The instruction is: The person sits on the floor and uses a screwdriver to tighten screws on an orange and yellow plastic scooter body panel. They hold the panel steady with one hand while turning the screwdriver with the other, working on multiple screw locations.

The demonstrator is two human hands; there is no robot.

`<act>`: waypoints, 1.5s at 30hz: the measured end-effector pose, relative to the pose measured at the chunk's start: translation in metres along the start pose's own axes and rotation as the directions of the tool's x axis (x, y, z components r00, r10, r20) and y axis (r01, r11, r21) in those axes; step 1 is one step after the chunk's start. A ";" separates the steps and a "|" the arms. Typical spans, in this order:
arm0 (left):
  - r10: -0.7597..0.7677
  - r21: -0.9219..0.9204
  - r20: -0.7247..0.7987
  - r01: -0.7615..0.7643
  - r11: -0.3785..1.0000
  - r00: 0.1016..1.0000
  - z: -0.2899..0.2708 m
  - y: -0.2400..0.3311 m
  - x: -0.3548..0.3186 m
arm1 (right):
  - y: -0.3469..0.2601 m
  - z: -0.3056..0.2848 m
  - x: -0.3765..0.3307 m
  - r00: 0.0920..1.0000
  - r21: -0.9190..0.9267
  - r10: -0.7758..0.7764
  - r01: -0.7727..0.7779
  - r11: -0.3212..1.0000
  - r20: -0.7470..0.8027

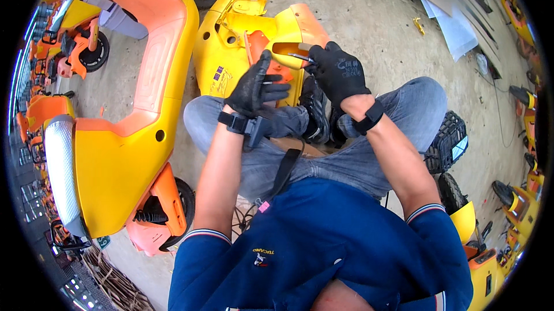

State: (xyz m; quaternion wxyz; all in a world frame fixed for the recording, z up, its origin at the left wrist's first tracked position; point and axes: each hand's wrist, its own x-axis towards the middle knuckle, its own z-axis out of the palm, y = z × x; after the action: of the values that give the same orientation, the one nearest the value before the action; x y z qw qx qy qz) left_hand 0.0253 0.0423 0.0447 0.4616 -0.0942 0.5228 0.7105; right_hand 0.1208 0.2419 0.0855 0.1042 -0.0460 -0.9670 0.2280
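I sit with legs crossed on a concrete floor, both hands in black work gloves. My right hand (337, 71) grips a thin metal tool (300, 57), its tip pointing left against an orange and yellow plastic scooter panel (288, 34) lying in front of my feet. My left hand (254, 88) hovers just left of it, fingers spread and partly curled, close to the panel's orange part (258, 42) and holding nothing that I can see. Black straps wrap both wrists.
A large orange and yellow scooter body (133, 132) stands close on my left. More yellow panels (231, 28) lie beyond. White sheets (453, 22) lie at the far right, a black basket (447, 140) by my right knee, and several scooters along both edges.
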 end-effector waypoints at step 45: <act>0.517 0.599 -0.060 -0.383 0.703 0.854 0.006 0.013 -0.012 | 0.070 0.050 0.014 0.896 0.491 0.429 -0.427 0.760 0.115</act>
State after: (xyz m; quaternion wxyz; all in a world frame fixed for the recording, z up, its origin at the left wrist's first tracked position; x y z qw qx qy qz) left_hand 0.0245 0.0409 0.0629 0.2174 0.0993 0.7648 0.5983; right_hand 0.0994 0.2844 0.0128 0.0600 -0.2371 -0.8367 0.4900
